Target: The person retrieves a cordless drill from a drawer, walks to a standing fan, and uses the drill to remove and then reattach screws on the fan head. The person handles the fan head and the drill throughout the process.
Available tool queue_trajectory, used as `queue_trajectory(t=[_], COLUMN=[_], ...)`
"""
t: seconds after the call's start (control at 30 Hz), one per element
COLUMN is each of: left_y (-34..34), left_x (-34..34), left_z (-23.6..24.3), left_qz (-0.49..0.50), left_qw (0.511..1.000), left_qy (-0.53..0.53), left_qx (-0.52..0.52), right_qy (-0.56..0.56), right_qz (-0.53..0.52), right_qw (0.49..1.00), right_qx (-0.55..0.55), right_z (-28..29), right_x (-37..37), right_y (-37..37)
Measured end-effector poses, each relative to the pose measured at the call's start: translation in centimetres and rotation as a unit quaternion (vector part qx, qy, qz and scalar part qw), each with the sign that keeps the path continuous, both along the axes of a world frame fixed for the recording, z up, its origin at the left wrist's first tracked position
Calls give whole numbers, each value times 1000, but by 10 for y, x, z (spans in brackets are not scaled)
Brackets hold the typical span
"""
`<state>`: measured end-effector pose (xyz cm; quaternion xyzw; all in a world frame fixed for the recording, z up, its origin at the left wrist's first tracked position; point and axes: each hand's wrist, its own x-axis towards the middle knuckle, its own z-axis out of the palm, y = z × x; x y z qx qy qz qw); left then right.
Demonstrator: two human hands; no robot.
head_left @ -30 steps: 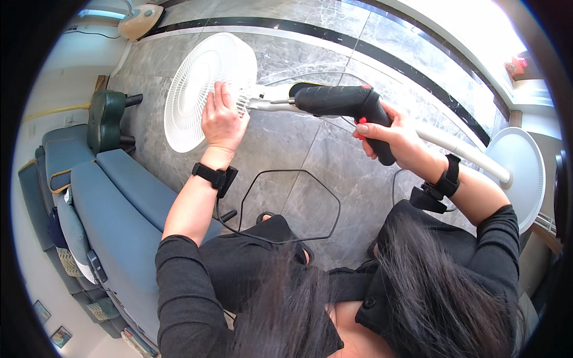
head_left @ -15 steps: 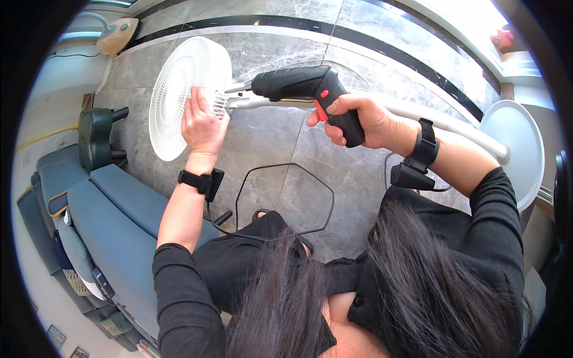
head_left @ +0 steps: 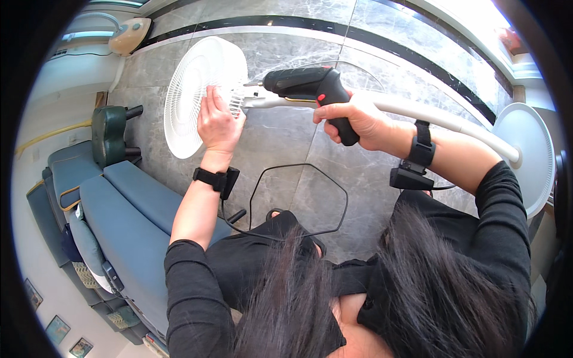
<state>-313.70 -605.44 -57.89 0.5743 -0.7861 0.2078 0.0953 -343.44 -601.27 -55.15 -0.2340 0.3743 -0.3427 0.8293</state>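
Note:
A white pedestal fan lies across the floor in front of me. Its round grille (head_left: 197,95) is at the left, and its pole (head_left: 430,113) runs right to the disc base (head_left: 531,155). My left hand (head_left: 221,128) holds the rim of the fan head, fingers extended against the ribs and thumb apart at the back. A black cordless screwdriver with red buttons (head_left: 298,82) is in my right hand (head_left: 361,122), which wraps its pistol grip. The bit points left at the back of the fan head; whether it touches a screw is too small to tell.
A black cable loop (head_left: 298,166) hangs between my arms above the grey tiled floor (head_left: 280,140). At the left stand a blue sofa (head_left: 128,221) and a dark green stool (head_left: 109,136). A beige appliance (head_left: 130,36) sits at the far left.
The view has shifted, so the whole scene sits farther right. My right index finger now covers the red trigger that showed before. My left hand keeps its place on the fan head.

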Motion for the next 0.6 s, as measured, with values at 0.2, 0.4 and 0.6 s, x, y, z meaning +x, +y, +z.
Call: queue_trajectory(t=[0.2,0.4,0.6], left_y=[-1,0,-1], left_x=[0,0,-1], left_z=[0,0,1], left_qz=[-1,6,2], left_qw=[1000,1000,1000], left_qy=[-14,-17,-19], left_qx=[-6,-4,-2], right_qy=[14,15,19], right_qz=[-11,-7,-4], right_qw=[1000,1000,999], right_qx=[-11,-20,-28], right_z=[-3,-6,-7], right_x=[22,25,26], right_y=[-3,-3,-2])
